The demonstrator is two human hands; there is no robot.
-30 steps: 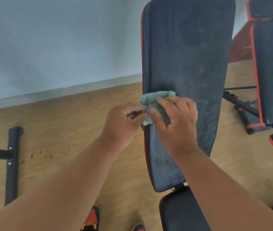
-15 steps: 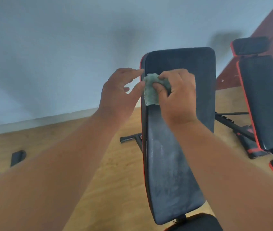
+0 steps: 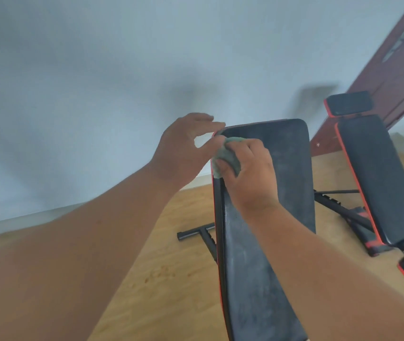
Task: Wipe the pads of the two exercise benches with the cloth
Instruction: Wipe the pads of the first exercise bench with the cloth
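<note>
A dusty black back pad with red piping [image 3: 292, 173] stands inclined in front of me. My right hand [image 3: 250, 173] grips a bunched green cloth [image 3: 228, 157] and presses it on the pad's upper left edge. My left hand [image 3: 186, 146] hovers at the pad's top left corner, thumb touching the cloth, fingers loosely spread over the corner. A second bench with a black back pad [image 3: 378, 175] and a small headrest pad [image 3: 348, 103] stands to the right.
Wooden floor [image 3: 171, 279] lies below, and a pale wall [image 3: 97, 94] stands close behind the bench. The near bench's black foot bar [image 3: 196, 233] sticks out to the left. A dark red door [image 3: 393, 70] is at the far right behind the second bench.
Both hands and the cloth have travelled up the pad from its middle to its top left corner. My left hand let go of the cloth's edge and spread its fingers.
</note>
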